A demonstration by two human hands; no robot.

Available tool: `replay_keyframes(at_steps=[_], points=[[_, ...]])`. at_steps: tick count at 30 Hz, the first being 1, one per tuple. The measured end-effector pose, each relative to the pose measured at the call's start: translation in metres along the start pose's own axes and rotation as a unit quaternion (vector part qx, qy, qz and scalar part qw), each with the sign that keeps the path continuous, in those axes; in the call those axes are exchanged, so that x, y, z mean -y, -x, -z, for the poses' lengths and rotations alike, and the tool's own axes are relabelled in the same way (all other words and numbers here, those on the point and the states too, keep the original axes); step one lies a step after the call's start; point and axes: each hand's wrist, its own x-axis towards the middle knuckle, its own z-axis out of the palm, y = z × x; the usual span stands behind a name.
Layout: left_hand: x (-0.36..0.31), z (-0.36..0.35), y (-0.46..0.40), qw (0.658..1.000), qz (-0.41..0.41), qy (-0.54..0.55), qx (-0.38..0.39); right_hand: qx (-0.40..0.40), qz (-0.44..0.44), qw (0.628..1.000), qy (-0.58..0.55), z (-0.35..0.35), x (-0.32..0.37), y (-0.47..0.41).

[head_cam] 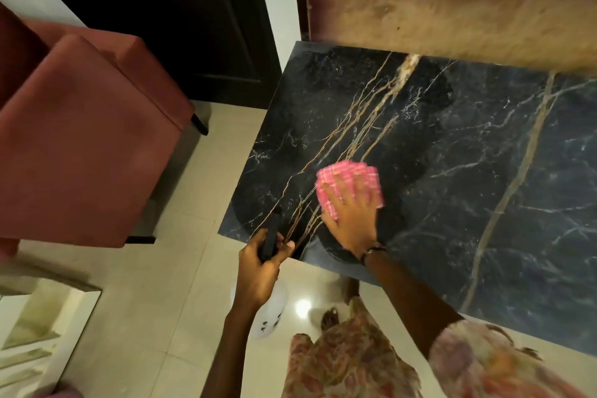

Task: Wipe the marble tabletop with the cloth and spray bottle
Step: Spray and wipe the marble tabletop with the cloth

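Left hand [261, 263] is clenched on the black head of the spray bottle [270, 317], whose white body hangs beneath it over the tiled floor [181, 284]. Right hand [350, 215] lies flat, fingers spread, pressing the pink cloth [350, 178] onto the black marble bench [452, 171]. Left of both hands stands a red upholstered chair [80, 139]; beyond it, a dark door [181, 19].

A marble tabletop [452, 171] fills the right side of the view. On it, near its front left corner, lies a cloth [352, 178] with the right hand [350, 220] flat on top. Just left of that corner, off the tabletop's edge, the left hand [261, 268] holds a spray bottle [269, 310] (its body hanging below the hand). An armchair [84, 145] stands well to the tabletop's left.
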Motion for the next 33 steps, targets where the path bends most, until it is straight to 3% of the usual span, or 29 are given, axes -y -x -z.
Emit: replay_keyframes(at_steps=[4,8,13,17,19,21,24,28,31,33], points=[[0.008,0.010,0.004,0.999,-0.020,-0.040,-0.009,0.040,0.122,0.992,0.000,-0.030,0.062,0.037],[0.012,0.011,0.008,0.999,-0.022,-0.027,-0.001,0.071,0.180,0.980,0.032,-0.027,0.028,0.098],[0.010,0.004,0.015,1.000,-0.015,-0.008,0.014,0.051,0.037,0.997,0.039,0.007,-0.070,0.114],[0.007,-0.009,0.020,0.999,-0.007,-0.014,0.046,0.040,-0.071,0.996,0.026,0.010,-0.049,0.061],[0.005,-0.017,0.021,0.998,-0.009,-0.022,0.063,0.048,-0.056,0.997,0.016,0.001,-0.027,0.059],[0.002,-0.024,0.023,0.996,-0.016,-0.031,0.078,0.044,0.016,0.999,0.005,-0.005,-0.015,0.086],[-0.005,-0.041,0.024,0.994,-0.020,-0.038,0.096,0.054,0.078,0.995,0.005,-0.001,-0.037,0.146],[-0.013,-0.067,0.027,0.993,-0.018,-0.039,0.114,0.036,-0.012,0.999,0.022,0.021,-0.112,0.185],[-0.017,-0.087,0.030,0.990,-0.026,-0.059,0.128,0.019,-0.128,0.991,0.040,0.036,-0.135,0.146],[-0.019,-0.100,0.031,0.989,-0.025,-0.067,0.133,0.027,-0.152,0.988,0.028,0.036,-0.124,0.114]])
